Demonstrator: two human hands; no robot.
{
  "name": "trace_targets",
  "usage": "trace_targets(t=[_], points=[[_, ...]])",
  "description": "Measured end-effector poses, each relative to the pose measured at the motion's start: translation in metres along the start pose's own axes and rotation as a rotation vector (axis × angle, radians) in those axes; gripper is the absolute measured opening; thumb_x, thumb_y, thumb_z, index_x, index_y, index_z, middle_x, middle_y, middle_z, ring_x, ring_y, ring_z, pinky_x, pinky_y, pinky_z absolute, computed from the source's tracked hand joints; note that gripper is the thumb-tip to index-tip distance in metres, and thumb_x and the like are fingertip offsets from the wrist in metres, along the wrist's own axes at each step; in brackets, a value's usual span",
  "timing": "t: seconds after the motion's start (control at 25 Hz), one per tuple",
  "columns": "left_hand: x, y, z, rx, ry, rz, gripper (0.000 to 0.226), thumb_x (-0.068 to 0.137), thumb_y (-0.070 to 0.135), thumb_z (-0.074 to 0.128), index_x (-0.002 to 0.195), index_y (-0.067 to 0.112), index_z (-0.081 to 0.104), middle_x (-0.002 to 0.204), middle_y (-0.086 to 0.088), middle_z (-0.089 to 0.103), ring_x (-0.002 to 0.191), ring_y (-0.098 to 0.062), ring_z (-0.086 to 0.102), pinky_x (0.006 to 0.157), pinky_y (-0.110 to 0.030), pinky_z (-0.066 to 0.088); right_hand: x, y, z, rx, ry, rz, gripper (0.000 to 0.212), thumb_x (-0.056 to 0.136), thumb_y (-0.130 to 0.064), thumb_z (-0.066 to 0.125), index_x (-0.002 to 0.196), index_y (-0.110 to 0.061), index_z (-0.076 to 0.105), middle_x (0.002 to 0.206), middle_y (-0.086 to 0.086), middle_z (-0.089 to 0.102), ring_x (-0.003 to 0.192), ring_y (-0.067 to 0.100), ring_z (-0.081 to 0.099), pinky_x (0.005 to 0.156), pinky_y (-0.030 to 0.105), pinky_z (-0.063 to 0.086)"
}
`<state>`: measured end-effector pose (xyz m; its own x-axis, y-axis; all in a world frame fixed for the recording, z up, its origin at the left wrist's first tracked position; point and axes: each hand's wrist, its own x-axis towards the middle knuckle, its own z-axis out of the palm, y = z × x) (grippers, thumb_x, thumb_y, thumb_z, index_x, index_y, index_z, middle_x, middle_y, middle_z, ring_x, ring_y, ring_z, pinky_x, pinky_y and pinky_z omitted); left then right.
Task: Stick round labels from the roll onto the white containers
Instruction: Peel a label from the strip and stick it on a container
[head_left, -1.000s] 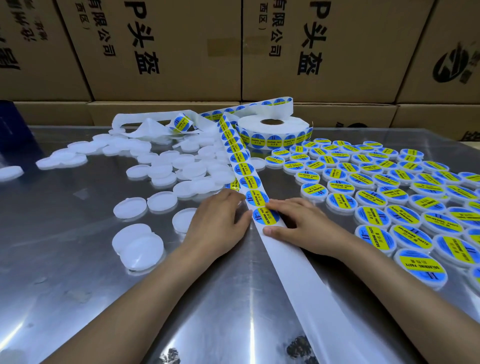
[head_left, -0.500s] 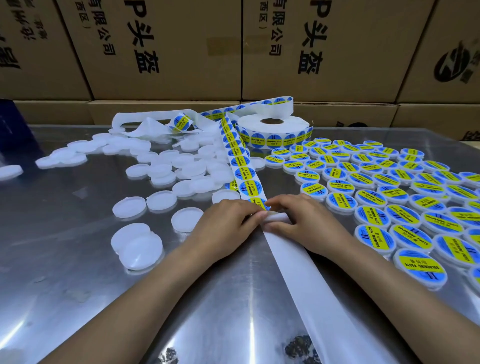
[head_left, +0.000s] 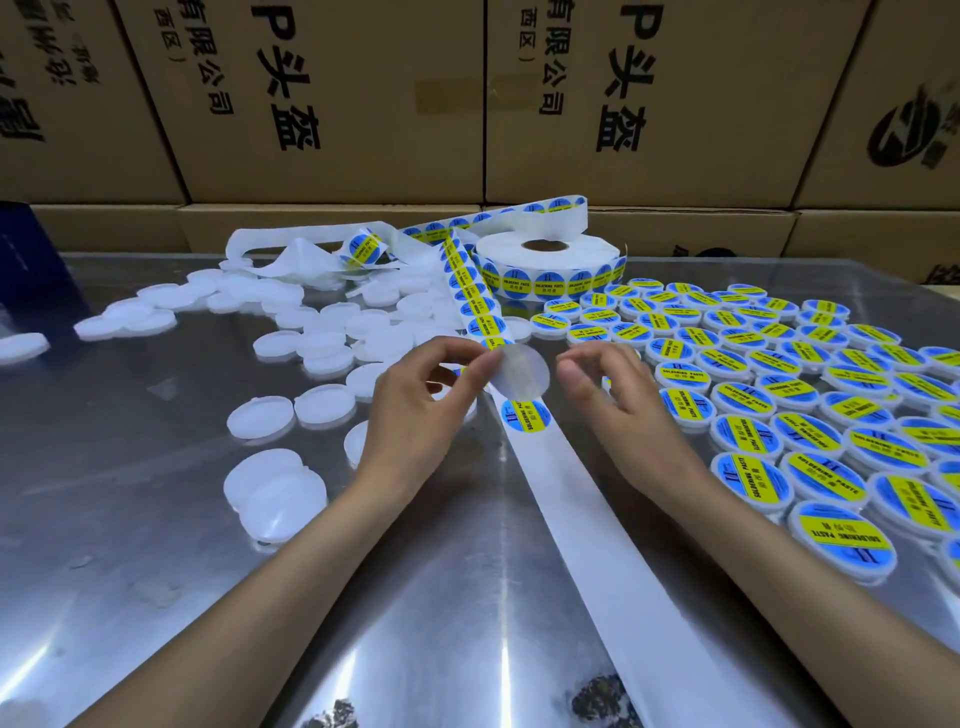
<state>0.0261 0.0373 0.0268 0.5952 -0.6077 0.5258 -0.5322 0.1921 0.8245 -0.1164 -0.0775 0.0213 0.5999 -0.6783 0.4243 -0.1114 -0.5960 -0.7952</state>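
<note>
Right of the roll (head_left: 548, 260), labelled containers (head_left: 779, 384) crowd together — left of it, many blank ones (head_left: 311, 338) wait. Left hand (head_left: 426, 410) pinches a peeled label (head_left: 522, 371); right hand (head_left: 618, 395) hangs loose, holding nothing.

The label I've peeled (head_left: 522, 370) shows me its pale greyish-white back, not its print. Just nearer me than it, the label on the strip (head_left: 525, 415) is blue with a yellow band across it and dark lettering. The backing strip (head_left: 613, 551) itself is plain white. Beyond the peeled label, the roll (head_left: 548, 260) is white on top with blue-and-yellow labels around its side. Left of the roll the bare containers (head_left: 275, 488) are translucent white; right of it the labelled containers (head_left: 841, 535) are white-rimmed under blue and yellow. The surface (head_left: 156, 597) is shiny silver-grey. Behind the roll, the cardboard boxes (head_left: 363, 104) are brown with black characters.
</note>
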Motion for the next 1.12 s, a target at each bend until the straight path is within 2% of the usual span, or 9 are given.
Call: trace_targets(t=[0.16, 0.28, 0.4, 0.56, 0.64, 0.72, 0.8, 1.0, 1.12], points=[[-0.003, -0.002, 0.004, 0.045, -0.135, 0.026, 0.020, 0.073, 0.049, 0.068, 0.087, 0.036, 0.063, 0.096, 0.015, 0.067, 0.078, 0.001, 0.060, 0.081, -0.025, 0.047, 0.000, -0.004, 0.002, 0.295, -0.197, 0.104, 0.047, 0.083, -0.053, 0.044, 0.086, -0.016, 0.074, 0.100, -0.003, 0.071, 0.108, 0.013, 0.060, 0.101, 0.035, 0.037], [-0.003, -0.005, 0.003, 0.054, -0.183, 0.019, 0.032, 0.067, 0.062, 0.059, 0.088, 0.039, 0.062, 0.095, 0.020, 0.066, 0.079, 0.003, 0.060, 0.081, -0.022, 0.046, -0.002, -0.003, 0.005, 0.411, -0.411, 0.125, 0.036, 0.084, -0.048, 0.051, 0.081, -0.024, 0.076, 0.088, -0.009, 0.073, 0.093, 0.003, 0.064, 0.093, 0.026, 0.041], [-0.001, -0.007, 0.003, 0.045, -0.199, -0.010, 0.029, 0.068, 0.061, 0.056, 0.087, 0.040, 0.062, 0.091, 0.022, 0.066, 0.079, 0.001, 0.060, 0.077, -0.019, 0.045, -0.001, 0.001, 0.005, 0.470, -0.494, 0.119, 0.031, 0.077, -0.048, 0.059, 0.086, -0.024, 0.077, 0.091, -0.010, 0.073, 0.096, 0.002, 0.063, 0.087, 0.015, 0.043], [0.003, -0.012, -0.001, 0.119, -0.191, 0.012, 0.009, 0.082, 0.041, 0.063, 0.090, 0.036, 0.064, 0.091, 0.018, 0.066, 0.075, 0.002, 0.056, 0.070, -0.018, 0.043, 0.002, 0.003, 0.000, 0.652, -0.455, 0.224, 0.019, 0.078, -0.037, 0.069, 0.080, -0.018, 0.074, 0.085, 0.000, 0.073, 0.079, 0.008, 0.066, 0.073, 0.015, 0.050], [0.003, -0.019, -0.007, 0.387, -0.160, 0.063, 0.018, 0.084, 0.041, 0.066, 0.098, 0.031, 0.066, 0.097, 0.016, 0.065, 0.083, -0.001, 0.055, 0.072, -0.020, 0.041, 0.003, 0.004, -0.003, 0.673, -0.356, 0.260, 0.021, 0.073, -0.037, 0.074, 0.077, -0.017, 0.073, 0.088, 0.005, 0.073, 0.082, 0.014, 0.066, 0.080, 0.022, 0.051], [0.002, -0.024, -0.012, 0.718, -0.182, 0.066, 0.030, 0.083, 0.048, 0.063, 0.106, 0.028, 0.065, 0.106, 0.013, 0.061, 0.095, -0.008, 0.056, 0.074, -0.023, 0.039, 0.004, 0.005, -0.005, 0.673, -0.275, 0.284, 0.024, 0.066, -0.041, 0.072, 0.072, -0.019, 0.073, 0.084, 0.003, 0.074, 0.077, 0.013, 0.067, 0.074, 0.020, 0.052], [0.003, -0.027, -0.015, 0.836, -0.231, 0.022, 0.026, 0.086, 0.047, 0.061, 0.103, 0.027, 0.065, 0.107, 0.011, 0.060, 0.099, -0.014, 0.055, 0.070, -0.027, 0.037, 0.004, 0.004, -0.005, 0.653, -0.233, 0.297, 0.023, 0.065, -0.044, 0.070, 0.068, -0.021, 0.072, 0.082, -0.001, 0.074, 0.073, 0.009, 0.065, 0.067, 0.014, 0.050], [0.003, -0.025, -0.013, 0.840, -0.284, 0.017, 0.008, 0.091, 0.032, 0.057, 0.091, 0.025, 0.062, 0.094, 0.010, 0.058, 0.094, -0.012, 0.052, 0.066, -0.028, 0.033, 0.002, 0.002, -0.003, 0.617, -0.262, 0.302, 0.032, 0.059, -0.053, 0.078, 0.067, -0.023, 0.070, 0.073, -0.005, 0.066, 0.079, 0.020, 0.045, 0.082, 0.030, 0.036], [0.004, -0.017, -0.006, 0.392, -0.226, -0.133, 0.009, 0.093, 0.023, 0.056, 0.086, 0.020, 0.059, 0.080, 0.010, 0.061, 0.074, -0.007, 0.055, 0.067, -0.024, 0.039, 0.001, 0.001, -0.003, 0.616, -0.254, 0.309, 0.030, 0.057, -0.055, 0.072, 0.068, -0.027, 0.068, 0.085, -0.008, 0.069, 0.092, 0.016, 0.053, 0.093, 0.034, 0.034]])
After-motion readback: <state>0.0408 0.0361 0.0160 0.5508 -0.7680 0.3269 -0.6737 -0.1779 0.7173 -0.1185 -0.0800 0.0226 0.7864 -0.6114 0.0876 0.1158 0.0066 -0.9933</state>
